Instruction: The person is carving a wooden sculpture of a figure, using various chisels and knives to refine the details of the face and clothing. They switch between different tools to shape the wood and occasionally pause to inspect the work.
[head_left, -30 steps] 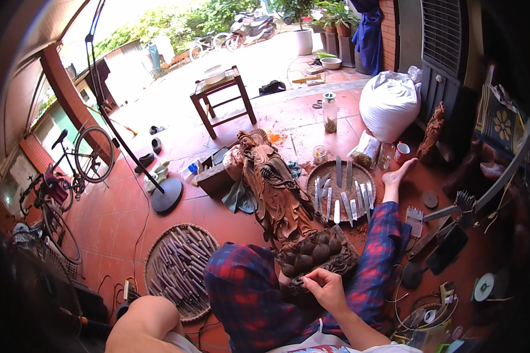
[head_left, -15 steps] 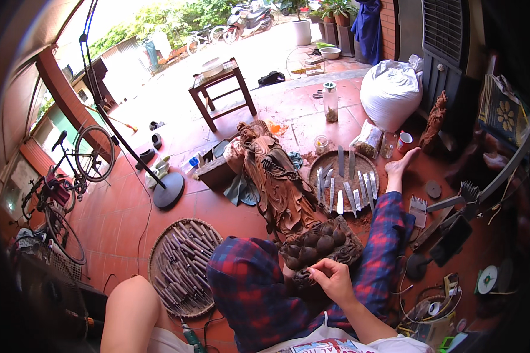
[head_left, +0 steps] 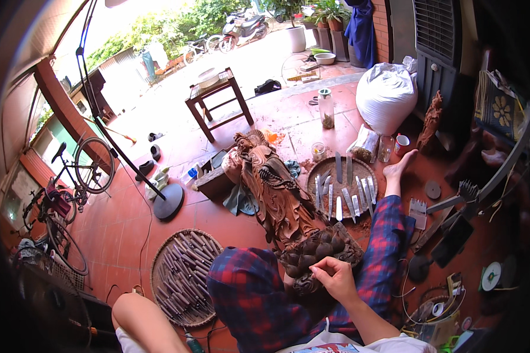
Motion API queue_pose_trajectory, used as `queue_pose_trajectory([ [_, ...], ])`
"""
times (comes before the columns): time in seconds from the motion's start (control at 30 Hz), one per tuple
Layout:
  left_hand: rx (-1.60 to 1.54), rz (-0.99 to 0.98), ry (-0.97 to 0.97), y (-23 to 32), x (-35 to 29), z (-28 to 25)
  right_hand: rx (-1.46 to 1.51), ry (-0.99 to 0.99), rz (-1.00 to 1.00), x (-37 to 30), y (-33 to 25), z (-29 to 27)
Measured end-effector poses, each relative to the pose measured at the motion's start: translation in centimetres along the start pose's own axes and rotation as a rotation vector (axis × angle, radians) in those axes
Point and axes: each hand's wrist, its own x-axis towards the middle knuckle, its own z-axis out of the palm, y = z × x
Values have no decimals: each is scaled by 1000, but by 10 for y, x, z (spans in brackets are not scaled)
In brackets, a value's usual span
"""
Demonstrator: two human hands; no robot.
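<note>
My right hand is held over the near end of a carved wooden base with rounded knobs, its thumb and forefinger pinched together. Anything between those fingertips is too small to make out. Joined to the base or resting against it, a carved brown wooden figure in flowing robes lies on its back, its head pointing away from me. My bent left knee in plaid cloth covers part of the base's near left side. No clear part of my left hand shows.
A round basket of many wooden-handled tools lies left of my knee. Flat blades lie on a round woven tray beyond my stretched right leg. A lamp base, wooden stool and white sack stand farther off.
The whole view has shifted slightly. A bent bare limb at the lower left sits lower and has turned a little. My right hand keeps its pinch over the base.
</note>
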Motion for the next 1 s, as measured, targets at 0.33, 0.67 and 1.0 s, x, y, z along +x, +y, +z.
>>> queue_pose_trajectory([
  [0.33,-28,-1504,-1245,84,-85,56,643,-52,-248,-4,-58,14],
  [0.67,-58,-1633,-1243,137,-115,72,822,10,137,4,-32,23],
  [1.0,-18,-1559,-1415,161,-129,69,886,18,354,1,13,10],
])
